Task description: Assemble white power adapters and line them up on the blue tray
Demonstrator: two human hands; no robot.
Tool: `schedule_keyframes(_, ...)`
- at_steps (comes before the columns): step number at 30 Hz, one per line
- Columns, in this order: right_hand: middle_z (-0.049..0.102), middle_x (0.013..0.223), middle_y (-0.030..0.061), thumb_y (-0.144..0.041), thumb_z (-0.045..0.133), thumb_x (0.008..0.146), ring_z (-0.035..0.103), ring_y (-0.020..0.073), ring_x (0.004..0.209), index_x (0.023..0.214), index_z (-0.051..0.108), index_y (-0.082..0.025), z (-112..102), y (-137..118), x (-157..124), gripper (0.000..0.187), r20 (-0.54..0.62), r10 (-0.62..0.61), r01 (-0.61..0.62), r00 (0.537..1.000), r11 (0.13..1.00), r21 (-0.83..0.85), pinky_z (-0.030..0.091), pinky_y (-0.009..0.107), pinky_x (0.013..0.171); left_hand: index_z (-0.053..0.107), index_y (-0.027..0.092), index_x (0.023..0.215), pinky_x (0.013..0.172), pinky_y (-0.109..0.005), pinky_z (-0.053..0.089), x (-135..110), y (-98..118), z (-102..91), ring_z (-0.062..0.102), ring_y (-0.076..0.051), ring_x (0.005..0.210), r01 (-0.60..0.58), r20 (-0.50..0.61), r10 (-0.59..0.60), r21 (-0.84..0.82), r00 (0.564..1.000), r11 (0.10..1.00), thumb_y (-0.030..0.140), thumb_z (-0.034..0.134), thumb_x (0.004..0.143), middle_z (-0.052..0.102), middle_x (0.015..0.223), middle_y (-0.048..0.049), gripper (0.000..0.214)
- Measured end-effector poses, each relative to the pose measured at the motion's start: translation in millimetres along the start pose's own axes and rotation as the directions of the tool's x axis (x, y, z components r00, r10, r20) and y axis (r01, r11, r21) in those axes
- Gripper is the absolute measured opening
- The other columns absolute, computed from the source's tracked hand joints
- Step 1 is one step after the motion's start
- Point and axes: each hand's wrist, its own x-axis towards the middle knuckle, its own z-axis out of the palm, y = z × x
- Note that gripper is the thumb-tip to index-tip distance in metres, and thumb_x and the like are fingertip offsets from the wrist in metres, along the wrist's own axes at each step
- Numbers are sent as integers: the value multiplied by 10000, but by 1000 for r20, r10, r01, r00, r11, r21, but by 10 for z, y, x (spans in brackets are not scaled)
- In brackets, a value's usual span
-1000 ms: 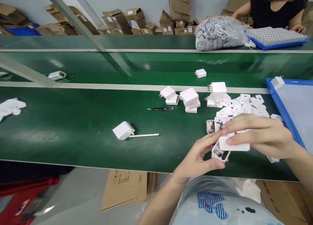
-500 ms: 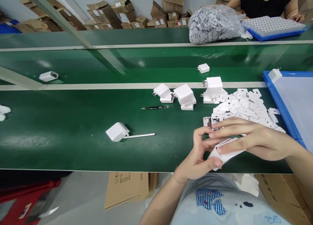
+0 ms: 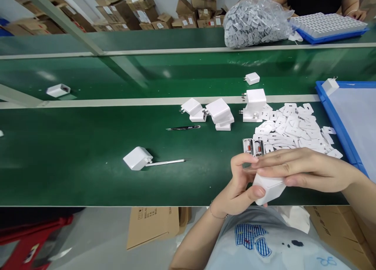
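Note:
My left hand (image 3: 239, 189) grips a white charger (image 3: 270, 188), thumb along its near side. Laid over the charger's top, my right hand (image 3: 314, 170) has long straight fingers and a thumb against the edge, so both hands hold it. What lies beneath those fingers is hidden. Just beyond them stand two open-ended charger housings (image 3: 253, 146) with red parts inside. A heap of white cover plates (image 3: 289, 127) spreads behind my right hand. Farther left lie black tweezers (image 3: 183, 127) and a thin white pick-like tool (image 3: 166, 162), its end beside another charger (image 3: 137, 158).
Several white chargers (image 3: 219, 111) are grouped near the bench's back rail. A blue-rimmed tray (image 3: 337, 123) bounds the right side, a charger (image 3: 330, 86) on its corner. Across the line, a person (image 3: 321, 3) sits behind a bag of small parts (image 3: 255, 23) and a filled tray (image 3: 330, 26).
The charger has been turned in my hands, showing more of its smooth side. My right hand's fingers have shifted across its top. The view has moved slightly.

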Motion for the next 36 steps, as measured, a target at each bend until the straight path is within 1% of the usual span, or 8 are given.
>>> schedule_keyframes(5, 539, 1469, 43, -212, 527, 993, 536, 196, 1334, 1563, 252, -369, -2, -10, 14, 652, -19, 154, -147, 988, 971, 190, 522, 322, 1019, 568, 267, 965, 569, -294, 556, 10, 44, -63, 669, -151, 624, -60, 35, 54, 224, 998, 973, 580, 512, 926, 678, 1012, -72, 321)
schedule_keyframes(8, 485, 1515, 63, -299, 619, 945, 491, 224, 1376, 1548, 311, -363, 19, 61, -9, 681, -60, 276, -255, 959, 938, 236, 515, 351, 1035, 663, 261, 787, 759, -371, 554, 55, 179, -75, 690, -221, 856, -89, 109, 33, 558, 994, 825, 522, 467, 947, 672, 1191, -100, 364)
schedule_keyframes(11, 583, 1412, 82, -381, 610, 943, 594, 216, 1263, 1471, 473, -303, 82, 188, -56, 551, -60, 340, -302, 939, 894, 331, 554, 345, 980, 694, 298, 1041, 811, -361, 535, 100, 332, -27, 673, -259, 984, -5, 45, -44, 749, 998, 662, 438, 578, 894, 679, 1204, -67, 233)
schedule_keyframes(14, 608, 1379, 79, -396, 576, 961, 610, 214, 1235, 1435, 521, -284, 167, 271, -101, 491, -74, 349, -278, 934, 843, 461, 562, 347, 964, 554, 289, 1308, 784, -337, 552, 124, 399, 25, 660, -276, 1041, 60, -1, -101, 812, 995, 581, 374, 663, 837, 678, 1193, -58, 491)
schedule_keyframes(18, 606, 1351, 55, -348, 631, 933, 617, 204, 1202, 1383, 575, -333, 231, 224, -116, 454, -250, 316, -182, 915, 878, 443, 560, 337, 958, 546, 337, 1269, 1015, -408, 503, 120, 284, 2, 532, -286, 1281, -229, 149, 200, 850, 968, 474, 284, 675, 859, 568, 1331, -57, 433)
schedule_keyframes(21, 581, 1295, 41, -298, 683, 899, 578, 193, 1200, 1379, 564, -391, 263, 151, -96, 503, -478, 203, -106, 854, 969, 222, 537, 324, 985, 515, 340, 1299, 1063, -434, 483, 129, 137, -18, 484, -282, 1323, -327, 13, 492, 761, 870, 560, 363, 734, 837, 478, 1388, -83, 512)
schedule_keyframes(26, 514, 1224, 47, -303, 672, 902, 516, 196, 1168, 1438, 462, -429, 368, 121, -72, 589, -594, 57, -65, 803, 998, 8, 538, 297, 950, 565, 250, 1266, 947, -338, 565, 194, 22, 44, 635, -234, 1133, -190, -259, 341, 471, 904, 861, 419, 742, 827, 616, 1211, -105, 502)
schedule_keyframes(36, 484, 1197, 91, -450, 449, 1000, 491, 247, 1142, 1548, 323, -359, 448, 52, -90, 569, -574, -199, -73, 794, 906, -417, 519, 380, 937, 614, 215, 1253, 832, -298, 581, 223, 2, 54, 639, -213, 1001, -390, -109, 570, 624, 814, 677, 409, 784, 786, 646, 1087, -101, 534)
